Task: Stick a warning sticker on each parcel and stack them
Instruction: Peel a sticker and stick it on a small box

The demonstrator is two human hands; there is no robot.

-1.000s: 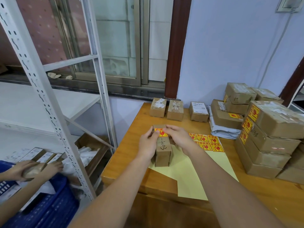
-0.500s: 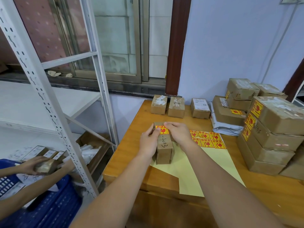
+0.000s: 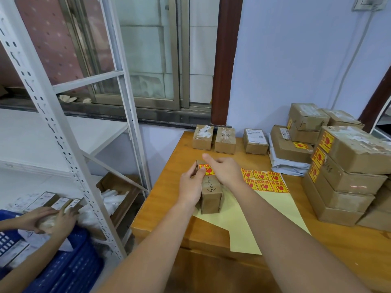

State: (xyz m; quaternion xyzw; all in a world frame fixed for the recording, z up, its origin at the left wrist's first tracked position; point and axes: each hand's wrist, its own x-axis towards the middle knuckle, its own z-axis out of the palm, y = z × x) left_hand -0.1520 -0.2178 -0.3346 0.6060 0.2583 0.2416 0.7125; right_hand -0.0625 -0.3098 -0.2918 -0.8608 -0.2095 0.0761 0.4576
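Observation:
A small brown parcel (image 3: pixel 210 192) with handwriting on top lies on a yellow backing sheet (image 3: pixel 273 205) on the wooden table (image 3: pixel 167 188). A yellow and red warning sticker (image 3: pixel 207 169) sits on the parcel's far end. My left hand (image 3: pixel 190 185) grips the parcel's left side, thumb beside the sticker. My right hand (image 3: pixel 225 170) lies over the far end with straight fingers, the forefinger raised. Several unused stickers (image 3: pixel 265 180) remain on the sheet to the right.
Three small parcels (image 3: pixel 225 140) stand along the table's back edge. Stacked stickered parcels (image 3: pixel 342 172) and a grey mailer bag (image 3: pixel 289 166) fill the right side. A white metal rack (image 3: pixel 63 144) stands left; another person's hands (image 3: pixel 48 219) hold a parcel over a blue crate (image 3: pixel 69 269).
My right hand's forefinger has lifted off the sticker, which now shows more fully. The other person's hands at lower left shifted slightly with their parcel.

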